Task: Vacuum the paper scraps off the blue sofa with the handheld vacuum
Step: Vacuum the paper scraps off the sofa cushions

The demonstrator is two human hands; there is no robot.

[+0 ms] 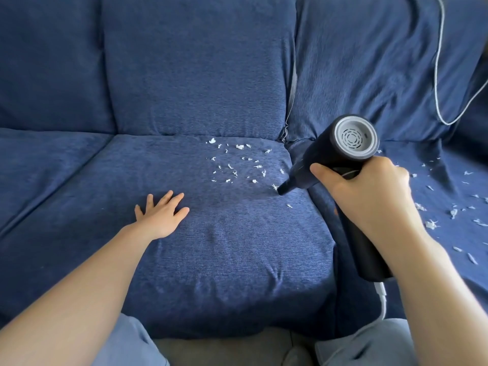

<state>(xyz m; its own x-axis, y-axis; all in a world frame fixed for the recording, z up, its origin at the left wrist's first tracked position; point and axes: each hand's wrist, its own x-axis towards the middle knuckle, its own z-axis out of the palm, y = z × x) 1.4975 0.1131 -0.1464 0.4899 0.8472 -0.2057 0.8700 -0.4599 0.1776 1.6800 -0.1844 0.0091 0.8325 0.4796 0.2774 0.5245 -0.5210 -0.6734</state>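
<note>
Left hand [161,215] flat on the middle seat cushion of the sofa [184,88], fingers spread and straight, holding nothing. Right hand [369,191] wrapped around the grip of the black vacuum [330,154], thumb lying across the barrel, fingers curled around the far side. The vacuum tilts down to the left, its narrow nozzle tip touching the cushion near its right edge, right beside a white scrap. Its grey round rear end with vent slots faces the camera; no brand or writing can be read on it. The scraps [237,165] lie scattered over the back right part of the middle cushion, just beyond the nozzle, with one stray piece in front of it. More scraps [449,210] are strewn over the right-hand seat, behind the right wrist. A white cord [381,299] leaves the bottom of the handle and runs down toward the lap. Another thin cord [438,75] loops over the right backrest. Blue-grey trouser knees [137,344] show at the bottom edge.
</note>
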